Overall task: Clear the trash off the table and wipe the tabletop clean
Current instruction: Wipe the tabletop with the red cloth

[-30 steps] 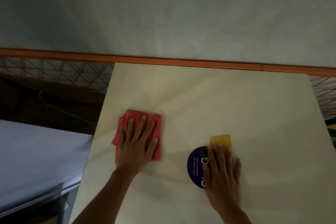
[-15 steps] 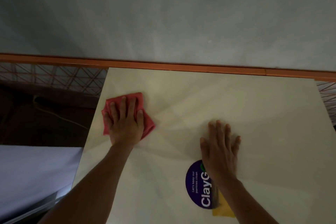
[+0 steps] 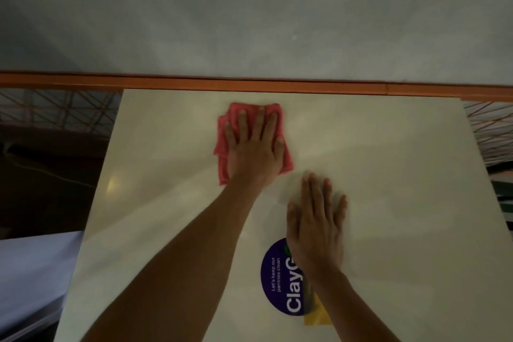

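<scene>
Nearly at table's [image 3: 416, 203] far edge: cloth [image 3: 222, 144].

I read this as a shared pantry or break area in a workplace, not a private home. The round purple sticker [image 3: 281, 279] on the pale tabletop [image 3: 388, 175] carries the line "Let's keep our pantries clean" beside a brand name starting "Clay". The table stands against a plain grey wall [image 3: 249, 14] edged by an orange rail [image 3: 194, 83], with orange lattice [image 3: 55, 111] on both sides.
</scene>
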A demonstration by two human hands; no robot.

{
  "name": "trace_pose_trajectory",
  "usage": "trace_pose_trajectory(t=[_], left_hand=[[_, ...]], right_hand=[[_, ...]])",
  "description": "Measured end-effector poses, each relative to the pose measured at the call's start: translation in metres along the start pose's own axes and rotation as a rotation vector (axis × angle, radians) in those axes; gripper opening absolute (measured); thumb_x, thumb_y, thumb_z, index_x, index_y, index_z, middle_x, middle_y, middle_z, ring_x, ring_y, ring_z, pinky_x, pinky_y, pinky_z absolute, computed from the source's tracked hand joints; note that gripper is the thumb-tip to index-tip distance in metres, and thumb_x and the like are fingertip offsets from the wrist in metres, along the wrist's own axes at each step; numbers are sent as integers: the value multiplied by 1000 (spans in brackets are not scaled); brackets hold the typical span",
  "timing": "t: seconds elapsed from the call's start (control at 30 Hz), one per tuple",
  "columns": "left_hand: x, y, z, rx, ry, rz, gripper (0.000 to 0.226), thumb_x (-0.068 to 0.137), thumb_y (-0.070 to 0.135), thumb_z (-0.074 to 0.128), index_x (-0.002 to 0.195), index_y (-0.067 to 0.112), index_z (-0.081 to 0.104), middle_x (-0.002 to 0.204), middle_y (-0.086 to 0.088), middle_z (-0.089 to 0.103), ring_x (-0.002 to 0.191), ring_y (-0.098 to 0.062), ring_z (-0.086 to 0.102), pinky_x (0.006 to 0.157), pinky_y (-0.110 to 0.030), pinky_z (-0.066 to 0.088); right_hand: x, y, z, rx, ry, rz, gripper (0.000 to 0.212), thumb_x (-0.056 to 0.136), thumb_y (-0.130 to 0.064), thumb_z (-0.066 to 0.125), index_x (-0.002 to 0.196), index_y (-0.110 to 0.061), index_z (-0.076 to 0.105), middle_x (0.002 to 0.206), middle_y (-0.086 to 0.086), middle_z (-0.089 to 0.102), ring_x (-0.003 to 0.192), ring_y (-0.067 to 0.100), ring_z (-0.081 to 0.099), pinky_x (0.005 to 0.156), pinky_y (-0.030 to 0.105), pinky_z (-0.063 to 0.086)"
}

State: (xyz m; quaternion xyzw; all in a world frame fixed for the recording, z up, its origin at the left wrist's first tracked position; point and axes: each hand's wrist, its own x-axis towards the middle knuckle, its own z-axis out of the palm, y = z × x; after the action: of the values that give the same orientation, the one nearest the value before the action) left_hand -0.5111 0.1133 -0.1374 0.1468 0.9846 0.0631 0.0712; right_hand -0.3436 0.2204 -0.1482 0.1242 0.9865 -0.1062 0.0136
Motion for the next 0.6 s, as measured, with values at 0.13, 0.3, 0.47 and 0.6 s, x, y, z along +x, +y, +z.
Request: trace_pose_trajectory(t=[0.13,0.3,0.47,0.6], left_hand=[[-38,12,9,26,-42,302,62,104,59,6,161,35,-1,171,2,2,156,-35,-9,123,-60,-2],[-75,-34,7,54,2,418,56,106,58,16,159,42,15,168,9,19,157,-27,4,124,-57,10],[-87,-25,3,27,6,27,60,104,60,15,160,38,17,169,3,18,156,-35,3,123,-60,5],[-72,19,4,24,-20,-91,70,100,62,3,162,31,9,170,-4,10,154,-44,4,121,-66,2]], right_hand=[[1,7,-1,137,33,36,58,103,-33,17,156,-9,23,163,7,24,154,19,8,124,47,4],[-5,26,-14,235,116,76,56,103,-31,22,151,-6,37,159,10,33,151,23,19,123,43,12],[-28,62,-16,88,89,67,56,103,-32,25,153,-10,33,162,6,28,152,25,16,123,51,11],[-34,67,-16,20,45,57,58,103,-34,23,157,-11,24,164,6,20,153,25,9,123,53,10]])
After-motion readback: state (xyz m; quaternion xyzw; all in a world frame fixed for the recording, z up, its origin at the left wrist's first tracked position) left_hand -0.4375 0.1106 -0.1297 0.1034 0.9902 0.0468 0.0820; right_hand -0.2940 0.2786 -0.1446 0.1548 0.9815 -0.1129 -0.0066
